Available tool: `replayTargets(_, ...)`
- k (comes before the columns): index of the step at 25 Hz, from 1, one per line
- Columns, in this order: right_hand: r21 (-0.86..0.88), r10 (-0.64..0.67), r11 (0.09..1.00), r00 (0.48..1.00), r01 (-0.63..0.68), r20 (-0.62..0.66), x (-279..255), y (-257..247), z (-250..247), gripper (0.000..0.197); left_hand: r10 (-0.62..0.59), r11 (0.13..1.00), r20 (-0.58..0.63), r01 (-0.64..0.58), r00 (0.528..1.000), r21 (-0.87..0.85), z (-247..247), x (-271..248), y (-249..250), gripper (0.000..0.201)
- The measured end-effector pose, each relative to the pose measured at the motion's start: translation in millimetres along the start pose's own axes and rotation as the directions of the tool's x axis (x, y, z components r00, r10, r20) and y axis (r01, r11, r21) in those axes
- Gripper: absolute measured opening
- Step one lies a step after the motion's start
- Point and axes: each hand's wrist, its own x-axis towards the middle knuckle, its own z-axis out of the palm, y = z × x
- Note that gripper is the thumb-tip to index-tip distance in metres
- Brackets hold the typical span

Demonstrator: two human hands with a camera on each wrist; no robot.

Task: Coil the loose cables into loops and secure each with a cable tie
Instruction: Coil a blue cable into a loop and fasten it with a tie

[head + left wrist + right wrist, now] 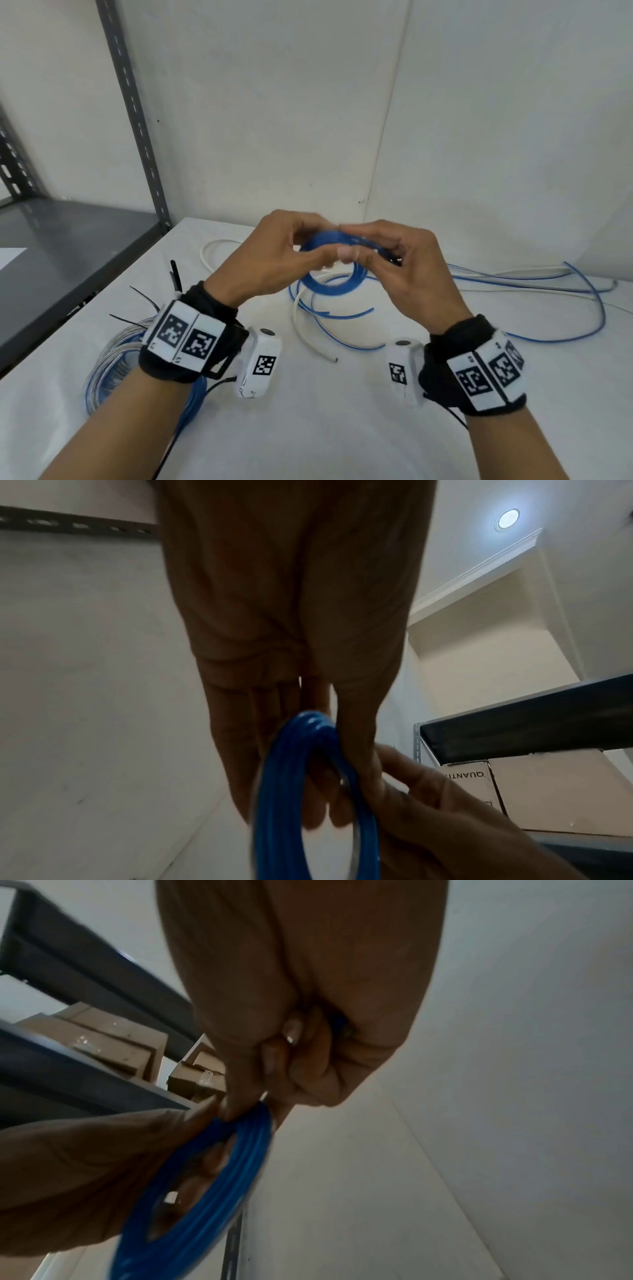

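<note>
Both hands meet above the white table [308, 428], each closed on the blue coil [329, 284]: the left hand [274, 260] pinches its near-left rim, the right hand [404, 270] curls round the right side. We judge the step to be the tying of a wound loop — a dark bit by the right fingers may be a cable tie, but we cannot tell. Next we must hold the turns together while a tie is cinched. Loose blue and white cables [513, 277] trail right; a finished bundle [113, 363] and spare black ties [176, 277] lie left. The near table offers room — the shelf post [137, 113] and wall bound the far side.
</note>
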Motion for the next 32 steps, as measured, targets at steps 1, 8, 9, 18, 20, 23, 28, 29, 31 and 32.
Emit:
replayTargets(1, -0.046, 0.013, 0.999, 0.997, -0.010, 0.071, -1.0, 1.2, -3.3, 0.023, -0.024, 0.998, 0.080, 0.019, 0.997, 0.059, -5.1, -1.7, -1.4, 0.021)
replayTargets(8, -0.107, 0.022, 0.994, 0.982, -0.002, 0.187, -4.6, -1.8, 4.3, 0.025, -0.183, 0.983, 0.216, 0.173, 0.959, 0.065, -21.5, -8.2, 1.2, 0.017)
replayTargets(9, -0.086, 0.029, 0.996, 0.984, -0.014, 0.178, -3.9, -1.0, 4.4, 0.025, -0.175, 0.984, 0.198, 0.167, 0.964, 0.055, -22.2, -7.6, 1.6, 0.015)
replayTargets(18, -0.027, -0.034, 0.999, 0.993, 0.031, -0.111, 0.4, 0.4, 10.1, 0.011, -0.186, 0.969, 0.064, 0.194, 0.980, -0.152, -23.1, -5.8, 1.8, 0.020)
replayTargets(20, 0.027, -0.043, 0.998, 0.976, 0.050, -0.212, 2.0, 1.4, 9.5, 0.008, -0.186, 0.962, 0.026, 0.187, 0.982, -0.198, -25.5, -5.9, 2.6, 0.024)
replayTargets(23, 0.123, 0.007, 0.992, 0.960, 0.029, -0.280, 2.5, -1.3, 9.4, 0.005, -0.169, 0.953, -0.022, 0.158, 0.985, -0.258, -23.8, -5.5, 5.7, 0.027)
replayTargets(28, 0.283, 0.097, 0.958, 0.979, -0.044, -0.177, 1.3, 0.0, 10.8, 0.018, -0.181, 0.928, -0.115, 0.131, 0.977, -0.349, -22.3, -2.9, 4.7, 0.023)
replayTargets(29, 0.343, 0.116, 0.938, 0.978, -0.050, -0.174, 1.2, -1.6, 11.5, 0.021, -0.189, 0.918, -0.139, 0.125, 0.972, -0.377, -21.0, -2.4, 5.3, 0.021)
replayTargets(31, 0.425, 0.153, 0.904, 0.959, -0.038, -0.238, 1.4, -5.1, 14.8, 0.016, -0.204, 0.902, -0.176, 0.115, 0.963, -0.416, -16.4, -1.8, 8.0, 0.017)
replayTargets(32, 0.455, 0.173, 0.890, 0.946, -0.031, -0.274, 1.4, -6.4, 17.1, 0.013, -0.211, 0.896, -0.188, 0.113, 0.959, -0.429, -13.7, -1.5, 9.1, 0.016)
